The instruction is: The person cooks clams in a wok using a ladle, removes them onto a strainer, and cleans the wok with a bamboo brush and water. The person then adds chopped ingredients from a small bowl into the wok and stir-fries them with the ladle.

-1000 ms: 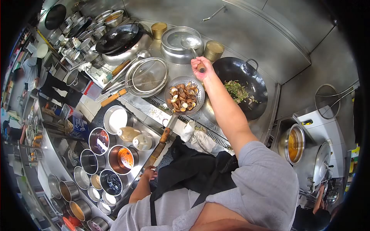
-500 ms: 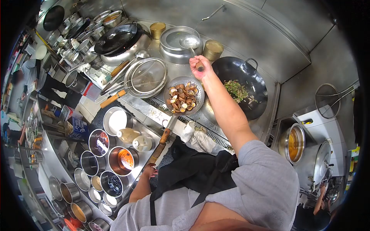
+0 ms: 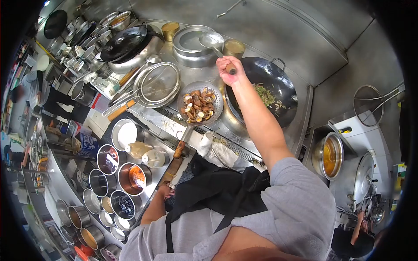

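Observation:
My right hand (image 3: 229,71) is closed around the wooden grip of a ladle (image 3: 212,40). The ladle's bowl is above the right rim of a round metal pot (image 3: 179,53). Under my right forearm sits a black wok (image 3: 287,87) with chopped greens (image 3: 266,96) in it. Left of that arm, a perforated strainer (image 3: 220,108) holds brown clams (image 3: 198,104). Its wooden handle (image 3: 179,149) points toward my left hand (image 3: 165,190), which is low beside the counter edge. The left fingers are partly hidden, so their grip is unclear.
Wire strainers (image 3: 159,85) lie left of the clams. A white cloth (image 3: 222,154) rests at the stove's front edge. Two squeeze bottles (image 3: 154,158) stand beside several sauce pots (image 3: 126,187). Further right are a bowl of yellow liquid (image 3: 332,158) and a person (image 3: 357,239).
The thin water stream from the tap into the ladle is gone. The ladle has shifted slightly right relative to the pot. The whole view has moved a little.

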Tool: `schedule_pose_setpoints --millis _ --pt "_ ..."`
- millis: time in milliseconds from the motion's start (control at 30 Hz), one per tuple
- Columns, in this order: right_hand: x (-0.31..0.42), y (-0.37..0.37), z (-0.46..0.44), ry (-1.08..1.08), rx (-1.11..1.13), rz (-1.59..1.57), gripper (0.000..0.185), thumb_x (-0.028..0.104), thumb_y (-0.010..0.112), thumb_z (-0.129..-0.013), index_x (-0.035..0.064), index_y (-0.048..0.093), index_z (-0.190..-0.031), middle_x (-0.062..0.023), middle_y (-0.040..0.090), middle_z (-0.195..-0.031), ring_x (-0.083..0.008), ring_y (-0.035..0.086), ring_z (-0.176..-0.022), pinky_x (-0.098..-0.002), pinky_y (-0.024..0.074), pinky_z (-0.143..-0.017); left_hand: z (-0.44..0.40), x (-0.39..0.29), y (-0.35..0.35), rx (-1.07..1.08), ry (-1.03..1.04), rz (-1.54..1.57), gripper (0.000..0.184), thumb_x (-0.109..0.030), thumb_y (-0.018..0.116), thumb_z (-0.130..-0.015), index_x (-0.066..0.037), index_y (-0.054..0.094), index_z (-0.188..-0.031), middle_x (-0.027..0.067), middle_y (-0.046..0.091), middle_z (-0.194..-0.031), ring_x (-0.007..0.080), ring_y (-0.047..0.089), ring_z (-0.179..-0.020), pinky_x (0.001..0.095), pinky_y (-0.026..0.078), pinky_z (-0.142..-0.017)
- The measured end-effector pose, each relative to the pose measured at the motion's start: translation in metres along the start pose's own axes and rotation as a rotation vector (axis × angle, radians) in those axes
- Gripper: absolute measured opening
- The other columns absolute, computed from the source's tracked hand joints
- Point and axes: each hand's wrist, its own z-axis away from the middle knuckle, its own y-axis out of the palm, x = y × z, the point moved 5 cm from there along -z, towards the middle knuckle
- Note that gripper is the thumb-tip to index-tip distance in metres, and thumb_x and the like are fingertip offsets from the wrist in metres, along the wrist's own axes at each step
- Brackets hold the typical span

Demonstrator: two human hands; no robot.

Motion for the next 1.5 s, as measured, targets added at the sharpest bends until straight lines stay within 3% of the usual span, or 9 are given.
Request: schedule_pose_setpoints --millis 167,400,533,733,933,1100,1233,1300,1500 --pt "0.030 0.025 0.096 -0.023 0.055 0.083 0.013 0.005 0.054 -0.091 -0.0032 0.044 -0.090 -0.0054 0.050 -0.079 -0.0075 0.053 -0.054 -0.0226 0.0449 -0.050 0.000 -0.013 0.002 0.022 0.116 -0.272 0.062 -0.003 0.043 -0.094 -0.030 0.024 -0.147 0.0108 0.071 -0.101 0.0230 0.071 -0.074 0.0418 0.053 -0.062" --pt "0.078 0.012 0.263 -0.126 -0.355 0.548 0.016 0.004 0.056 -0.091 0.0108 0.043 -0.096 -0.0037 0.050 -0.074 -0.0084 0.050 -0.057 -0.0241 0.0402 -0.049 0.127 -0.170 0.053 0.409 0.472 -0.690 0.025 -0.005 0.047 -0.089 -0.004 0.066 -0.105 0.0047 0.071 -0.091 0.0152 0.067 -0.085 0.0297 0.051 -0.073" --pt "0.099 -0.012 0.332 -0.127 -0.648 0.753 0.056 0.005 0.060 -0.088 0.0086 0.032 -0.136 -0.0076 0.054 -0.076 -0.0099 0.049 -0.053 -0.0239 0.0376 -0.044 0.167 -0.295 0.116 0.590 0.972 -0.706 0.022 -0.006 0.052 -0.089 -0.002 0.066 -0.105 0.0081 0.068 -0.091 0.0171 0.063 -0.089 0.0299 0.050 -0.081" --pt "0.093 -0.054 0.398 -0.026 -0.677 0.968 0.087 0.005 0.060 -0.087 0.0117 0.009 -0.156 -0.0063 0.053 -0.073 -0.0117 0.049 -0.050 -0.0291 0.0401 -0.041 0.223 -0.440 0.221 -0.018 1.768 -0.458 0.028 -0.001 0.055 -0.083 -0.006 0.064 -0.108 0.0137 0.064 -0.105 0.0334 0.063 -0.094 0.0401 0.048 -0.091" --pt "0.033 -0.120 0.450 -0.077 -1.007 2.332 0.088 0.002 0.048 -0.084 0.0175 0.002 -0.157 -0.0174 0.061 -0.076 -0.0275 0.063 -0.054 -0.0428 0.0534 -0.053 0.158 -0.466 0.255 -0.277 1.701 -0.894 0.013 -0.016 0.062 -0.086 -0.011 0.062 -0.097 0.0102 0.067 -0.089 0.0303 0.063 -0.085 0.0432 0.044 -0.085" --pt "-0.014 -0.060 0.432 -0.012 -0.764 0.970 0.087 0.002 0.057 -0.084 0.0223 0.015 -0.157 -0.0014 0.049 -0.064 -0.0113 0.051 -0.047 -0.0237 0.0398 -0.042 0.155 -0.470 0.244 -0.220 1.744 -0.839 0.007 -0.017 0.059 -0.089 -0.013 0.061 -0.093 0.0070 0.067 -0.079 0.0294 0.063 -0.078 0.0419 0.042 -0.081" --pt "0.002 -0.117 0.394 -0.033 -0.765 1.218 0.081 0.004 0.052 -0.088 0.0212 0.012 -0.157 -0.0147 0.059 -0.072 -0.0251 0.056 -0.049 -0.0366 0.0449 -0.046 0.145 -0.472 0.238 -0.158 1.728 -0.829 0.012 -0.012 0.061 -0.086 -0.011 0.062 -0.098 0.0095 0.066 -0.091 0.0304 0.061 -0.088 0.0431 0.043 -0.084" --pt "0.010 -0.116 0.384 -0.004 -1.106 2.219 0.079 0.008 0.050 -0.089 0.0215 0.011 -0.157 -0.0271 0.063 -0.082 -0.0408 0.062 -0.062 -0.0502 0.0487 -0.060 0.148 -0.468 0.225 -0.147 1.776 -0.789 0.019 -0.009 0.062 -0.085 -0.010 0.063 -0.104 0.0120 0.065 -0.100 0.0312 0.061 -0.096 0.0443 0.044 -0.088" --pt "-0.033 -0.118 0.483 0.163 -1.432 2.265 0.081 0.009 0.050 -0.089 0.0298 0.009 -0.156 -0.0291 0.064 -0.085 -0.0470 0.062 -0.075 -0.0562 0.0470 -0.072 0.160 -0.417 0.133 0.051 1.552 -0.342 0.046 0.003 0.059 -0.081 -0.007 0.057 -0.126 0.0186 0.048 -0.135 0.0388 0.047 -0.127 0.0434 0.040 -0.106"
